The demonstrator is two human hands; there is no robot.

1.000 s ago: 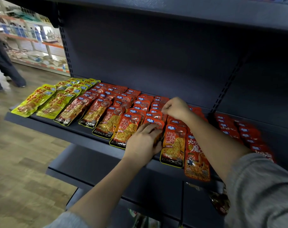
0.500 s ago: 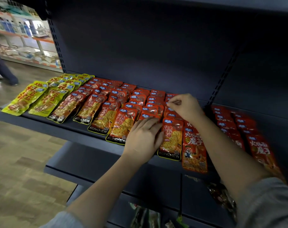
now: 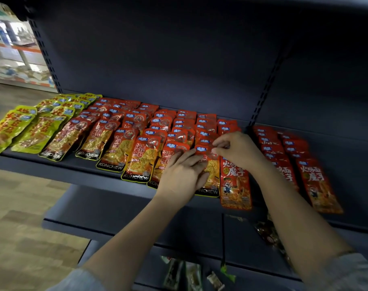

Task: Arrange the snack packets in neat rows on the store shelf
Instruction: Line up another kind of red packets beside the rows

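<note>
Overlapping rows of snack packets lie on the dark shelf point(image 3: 69, 166): yellow-green packets point(image 3: 8, 131) at the left, red-orange KONCHEW packets point(image 3: 141, 158) across the middle, red packets point(image 3: 235, 181) to the right. My left hand point(image 3: 182, 175) lies flat with straight fingers on the front KONCHEW packets near the shelf's front edge. My right hand point(image 3: 237, 151) has curled fingers that pinch the top edge of a KONCHEW packet point(image 3: 210, 166) just beyond my left fingertips. Both forearms hide parts of the rows.
Two more rows of red packets point(image 3: 313, 177) lie on the adjoining shelf section at the right. A lower shelf point(image 3: 120, 211) sticks out below, with loose packets point(image 3: 185, 274) on a shelf under it. Wooden floor and another aisle lie to the left.
My right hand has drawn back from the rear of the row toward the front and now pinches a packet's top edge. My left hand stays flat on the front packets.
</note>
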